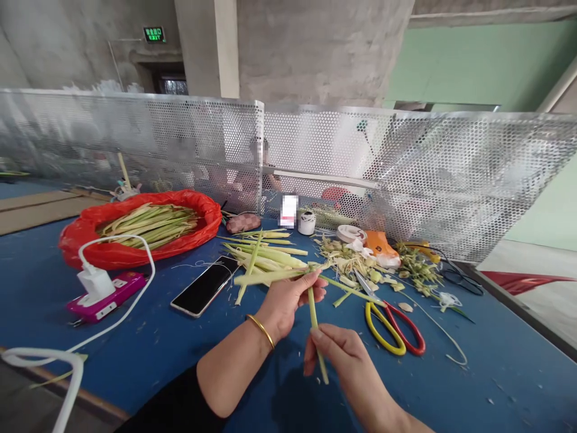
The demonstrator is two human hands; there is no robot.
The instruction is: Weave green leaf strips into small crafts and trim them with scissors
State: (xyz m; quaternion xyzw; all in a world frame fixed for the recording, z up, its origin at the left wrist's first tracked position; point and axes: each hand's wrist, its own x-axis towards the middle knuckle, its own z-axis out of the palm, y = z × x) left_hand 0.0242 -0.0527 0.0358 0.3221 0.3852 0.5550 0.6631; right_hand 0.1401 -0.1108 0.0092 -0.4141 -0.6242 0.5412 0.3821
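Observation:
My left hand (pixel 295 294), with a gold bangle at the wrist, pinches several pale green plant strips where they cross. One leaf strip (pixel 265 276) sticks out to the left, and a thin one runs right toward the scissors. My right hand (pixel 340 355) is closed on a green strip (pixel 314 310) that hangs down from the left hand's pinch; its lower end pokes out below my fingers. Beyond my hands lies a pile of loose green leaves (pixel 274 258). Scissors (pixel 392 325) with one yellow and one red handle lie to the right, blades slightly apart.
A red plastic bag (pixel 205 210) of long stalks sits at left, near a magenta power strip (pixel 128 287) with a white charger. A phone (pixel 207 285) lies flat. Plant scraps (pixel 347 264), a tape roll (pixel 351 233) and an orange packet (pixel 381 243) are at right. A perforated metal screen (pixel 311 138) borders the back.

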